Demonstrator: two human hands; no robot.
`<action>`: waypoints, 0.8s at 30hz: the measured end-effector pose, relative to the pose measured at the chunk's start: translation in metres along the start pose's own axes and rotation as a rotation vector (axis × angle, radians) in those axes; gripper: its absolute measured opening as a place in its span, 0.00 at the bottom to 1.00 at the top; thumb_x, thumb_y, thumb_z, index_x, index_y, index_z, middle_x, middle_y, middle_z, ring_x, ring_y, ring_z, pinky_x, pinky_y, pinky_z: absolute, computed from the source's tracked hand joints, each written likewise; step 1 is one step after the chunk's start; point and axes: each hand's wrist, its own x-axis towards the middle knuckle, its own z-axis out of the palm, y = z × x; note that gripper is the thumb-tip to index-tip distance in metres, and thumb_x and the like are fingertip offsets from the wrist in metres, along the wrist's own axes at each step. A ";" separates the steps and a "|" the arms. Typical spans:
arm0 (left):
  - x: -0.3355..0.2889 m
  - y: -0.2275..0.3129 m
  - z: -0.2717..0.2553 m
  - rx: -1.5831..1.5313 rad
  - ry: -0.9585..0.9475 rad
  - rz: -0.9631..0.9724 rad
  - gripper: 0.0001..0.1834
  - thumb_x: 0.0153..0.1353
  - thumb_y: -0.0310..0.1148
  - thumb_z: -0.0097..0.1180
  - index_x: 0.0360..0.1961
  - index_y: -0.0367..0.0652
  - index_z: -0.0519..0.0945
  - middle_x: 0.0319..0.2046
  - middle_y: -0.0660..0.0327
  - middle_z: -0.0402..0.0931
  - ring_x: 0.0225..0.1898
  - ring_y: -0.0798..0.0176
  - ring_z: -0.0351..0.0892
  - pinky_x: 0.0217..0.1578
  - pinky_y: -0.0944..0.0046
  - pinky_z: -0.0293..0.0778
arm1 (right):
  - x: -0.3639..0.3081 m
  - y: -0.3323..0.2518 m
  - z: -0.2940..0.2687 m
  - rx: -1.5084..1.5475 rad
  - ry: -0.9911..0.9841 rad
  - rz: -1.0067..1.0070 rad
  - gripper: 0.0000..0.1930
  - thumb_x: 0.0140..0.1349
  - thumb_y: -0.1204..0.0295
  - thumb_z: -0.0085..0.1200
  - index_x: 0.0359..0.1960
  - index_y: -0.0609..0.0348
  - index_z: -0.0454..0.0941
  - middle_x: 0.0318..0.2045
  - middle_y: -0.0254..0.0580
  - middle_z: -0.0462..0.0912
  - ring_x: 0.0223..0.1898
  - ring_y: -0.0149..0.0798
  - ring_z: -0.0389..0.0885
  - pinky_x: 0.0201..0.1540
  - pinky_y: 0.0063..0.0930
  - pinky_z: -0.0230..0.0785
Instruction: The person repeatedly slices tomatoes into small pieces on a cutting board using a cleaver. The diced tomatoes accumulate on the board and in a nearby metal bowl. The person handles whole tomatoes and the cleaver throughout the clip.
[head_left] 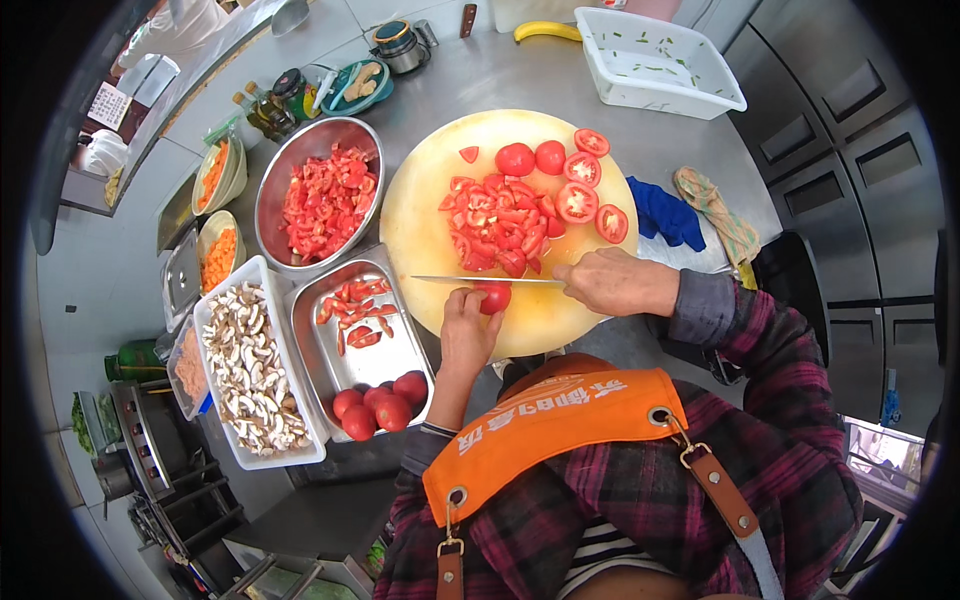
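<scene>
On the round cutting board (415, 215) a red tomato piece (494, 296) lies near the front edge, and my left hand (467, 325) grips it with curled fingers. My right hand (617, 283) is wrapped around the handle of a knife (480, 279), its blade pointing left across the board, just at the far side of that tomato. Beyond the blade is a heap of chopped tomato (495, 220). Several halved tomatoes (576, 202) rest to the right and behind the heap, some cut side up.
Left of the board stand a steel bowl of tomato chunks (262, 215), a steel tray (400, 345) with whole tomatoes, and a white tub (318, 440) of sliced mushrooms. A white bin (660, 97), banana (547, 32), blue cloth (663, 213) and glove (718, 212) lie toward the right.
</scene>
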 end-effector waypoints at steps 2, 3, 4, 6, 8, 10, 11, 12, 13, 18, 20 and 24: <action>-0.002 -0.001 0.003 0.023 0.075 0.107 0.22 0.46 0.26 0.68 0.43 0.38 0.74 0.41 0.48 0.72 0.44 0.44 0.75 0.45 0.52 0.74 | 0.008 -0.003 0.009 -0.022 -0.006 -0.011 0.13 0.60 0.75 0.44 0.45 0.64 0.73 0.26 0.56 0.80 0.31 0.56 0.82 0.34 0.48 0.71; -0.002 -0.002 0.004 0.007 0.070 0.099 0.21 0.46 0.26 0.68 0.43 0.38 0.75 0.41 0.49 0.72 0.44 0.44 0.75 0.45 0.52 0.74 | 0.016 -0.007 0.017 -0.024 0.008 -0.006 0.13 0.60 0.76 0.43 0.46 0.64 0.73 0.26 0.56 0.81 0.32 0.56 0.82 0.35 0.48 0.71; -0.002 -0.003 0.005 -0.008 0.064 0.091 0.21 0.46 0.25 0.67 0.43 0.38 0.75 0.41 0.49 0.72 0.45 0.44 0.74 0.46 0.52 0.74 | 0.026 -0.014 0.024 -0.025 0.022 -0.002 0.13 0.60 0.76 0.42 0.46 0.64 0.73 0.26 0.56 0.81 0.33 0.56 0.82 0.35 0.48 0.71; -0.003 -0.005 0.006 -0.030 0.068 0.092 0.20 0.47 0.24 0.66 0.42 0.39 0.75 0.41 0.49 0.72 0.45 0.45 0.74 0.46 0.53 0.74 | 0.033 -0.019 0.029 -0.038 0.040 0.011 0.14 0.60 0.76 0.42 0.47 0.64 0.73 0.27 0.56 0.81 0.34 0.56 0.82 0.35 0.48 0.72; -0.006 -0.008 0.006 -0.043 0.079 0.104 0.19 0.47 0.24 0.66 0.42 0.40 0.75 0.41 0.50 0.73 0.44 0.45 0.74 0.45 0.53 0.74 | 0.033 -0.019 0.027 -0.060 0.025 0.044 0.14 0.61 0.77 0.42 0.47 0.64 0.73 0.27 0.56 0.81 0.34 0.57 0.82 0.36 0.49 0.72; -0.008 -0.009 0.006 -0.046 0.079 0.098 0.18 0.47 0.24 0.66 0.41 0.40 0.75 0.41 0.50 0.73 0.44 0.45 0.75 0.45 0.53 0.74 | 0.023 -0.014 0.019 -0.056 0.045 -0.022 0.12 0.61 0.76 0.43 0.45 0.64 0.73 0.27 0.56 0.81 0.33 0.57 0.82 0.35 0.50 0.72; -0.009 -0.010 0.006 -0.049 0.079 0.095 0.18 0.47 0.24 0.66 0.41 0.40 0.75 0.41 0.51 0.73 0.44 0.46 0.75 0.44 0.53 0.74 | 0.019 -0.012 0.016 -0.051 0.074 -0.070 0.11 0.61 0.75 0.43 0.44 0.64 0.73 0.27 0.56 0.81 0.33 0.57 0.82 0.35 0.50 0.72; -0.009 -0.010 0.007 -0.037 0.088 0.111 0.18 0.47 0.24 0.66 0.40 0.40 0.75 0.40 0.51 0.73 0.43 0.46 0.75 0.44 0.54 0.75 | 0.018 -0.011 0.015 -0.041 0.007 -0.025 0.11 0.61 0.75 0.43 0.43 0.63 0.73 0.27 0.56 0.81 0.33 0.57 0.82 0.35 0.50 0.71; -0.009 -0.010 0.008 -0.023 0.097 0.126 0.17 0.47 0.24 0.66 0.40 0.39 0.75 0.40 0.51 0.73 0.43 0.46 0.75 0.44 0.54 0.75 | 0.017 -0.010 0.016 -0.024 -0.029 -0.005 0.10 0.61 0.74 0.44 0.43 0.63 0.73 0.26 0.56 0.81 0.32 0.58 0.82 0.34 0.50 0.71; -0.010 -0.012 0.011 -0.004 0.136 0.172 0.16 0.48 0.23 0.65 0.39 0.39 0.76 0.39 0.52 0.74 0.43 0.47 0.75 0.43 0.53 0.75 | 0.036 -0.023 0.037 0.042 0.061 -0.002 0.10 0.62 0.72 0.45 0.42 0.64 0.73 0.27 0.56 0.80 0.32 0.58 0.82 0.34 0.49 0.71; -0.012 -0.013 0.010 -0.017 0.145 0.177 0.15 0.48 0.23 0.65 0.39 0.39 0.76 0.38 0.52 0.74 0.42 0.47 0.76 0.43 0.53 0.75 | 0.037 -0.023 0.036 0.031 0.051 0.012 0.11 0.62 0.72 0.45 0.43 0.64 0.73 0.27 0.56 0.80 0.33 0.57 0.82 0.35 0.50 0.71; -0.015 -0.016 0.010 0.002 0.117 0.170 0.13 0.50 0.23 0.64 0.38 0.40 0.76 0.37 0.52 0.75 0.42 0.47 0.76 0.43 0.54 0.75 | 0.025 -0.011 0.021 0.036 -0.023 0.004 0.12 0.63 0.70 0.47 0.44 0.64 0.73 0.28 0.58 0.80 0.36 0.57 0.81 0.37 0.49 0.71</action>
